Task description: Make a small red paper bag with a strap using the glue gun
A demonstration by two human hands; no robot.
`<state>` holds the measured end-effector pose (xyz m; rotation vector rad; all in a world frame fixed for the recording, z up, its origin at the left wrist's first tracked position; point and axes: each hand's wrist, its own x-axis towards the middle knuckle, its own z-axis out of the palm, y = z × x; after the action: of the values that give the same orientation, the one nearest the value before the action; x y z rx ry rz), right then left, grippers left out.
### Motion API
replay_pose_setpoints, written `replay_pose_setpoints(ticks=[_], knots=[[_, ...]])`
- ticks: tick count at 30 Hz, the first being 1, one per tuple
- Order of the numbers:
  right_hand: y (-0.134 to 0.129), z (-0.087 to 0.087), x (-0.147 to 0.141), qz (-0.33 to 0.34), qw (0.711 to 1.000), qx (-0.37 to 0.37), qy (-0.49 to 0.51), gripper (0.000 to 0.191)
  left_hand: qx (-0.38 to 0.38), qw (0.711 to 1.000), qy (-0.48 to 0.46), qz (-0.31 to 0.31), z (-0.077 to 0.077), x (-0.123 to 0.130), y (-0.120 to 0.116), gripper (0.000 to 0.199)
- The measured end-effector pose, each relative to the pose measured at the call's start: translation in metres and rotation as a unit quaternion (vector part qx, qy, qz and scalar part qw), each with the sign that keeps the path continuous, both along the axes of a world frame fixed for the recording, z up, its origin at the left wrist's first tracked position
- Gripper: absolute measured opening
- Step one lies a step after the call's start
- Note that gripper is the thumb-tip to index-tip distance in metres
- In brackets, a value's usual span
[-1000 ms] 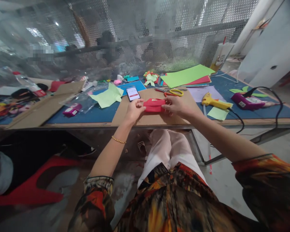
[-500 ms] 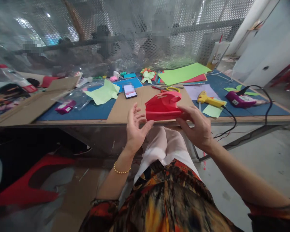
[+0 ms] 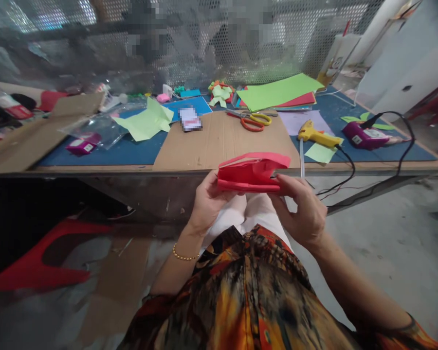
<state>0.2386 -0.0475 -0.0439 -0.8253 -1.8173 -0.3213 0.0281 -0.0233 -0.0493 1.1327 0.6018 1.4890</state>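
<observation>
You are holding the red folded piece (image 3: 245, 184) in both hands, close to your body by the front edge of the surface (image 3: 131, 154). A second ago you were working it farther off, over the cardboard (image 3: 222, 146); half a second ago your left hand (image 3: 206, 204) was spreading its fingers beside it. Now that hand is closing round the left end, so its grip is holding paper, while your right hand (image 3: 302, 209) is pinching the right end. Whether a right fingertip is reaching into the opening, I cannot tell.

You are tilting the piece so that its mouth is facing you, and the hollow between its layers is showing. For the work, this is probably moving you from handling it flat to checking or shaping its inside. The scissors (image 3: 251, 118) are lying on the cardboard and the yellow glue gun (image 3: 319, 135) is resting to the right, both untouched.
</observation>
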Motion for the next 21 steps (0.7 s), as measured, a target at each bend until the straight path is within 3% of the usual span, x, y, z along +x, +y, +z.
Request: replay_pose_setpoints(ticks=[5, 10, 15, 19, 21], knots=[[-0.006, -0.002, 0.005, -0.013, 0.998, -0.061, 0.03, 0.057, -0.024, 0.999, 0.023, 0.014, -0.005, 0.003, -0.003, 0.041], [-0.013, 0.015, -0.001, -0.048, 0.999, 0.018, 0.009, 0.053, -0.013, 0.987, 0.128, 0.096, -0.009, 0.013, -0.004, 0.027], [-0.01, 0.023, -0.017, 0.025, 0.996, -0.079, -0.012, 0.04, 0.134, 0.898, 0.331, 0.256, -0.012, 0.021, -0.012, 0.027], [-0.006, 0.018, -0.021, 0.05, 0.987, -0.151, 0.033, 0.024, 0.255, 0.841, 0.386, 0.279, -0.015, 0.022, -0.016, 0.025], [-0.007, 0.019, -0.022, 0.068, 0.965, -0.239, 0.081, 0.021, 0.291, 0.823, 0.4, 0.28, -0.016, 0.022, -0.017, 0.026]])
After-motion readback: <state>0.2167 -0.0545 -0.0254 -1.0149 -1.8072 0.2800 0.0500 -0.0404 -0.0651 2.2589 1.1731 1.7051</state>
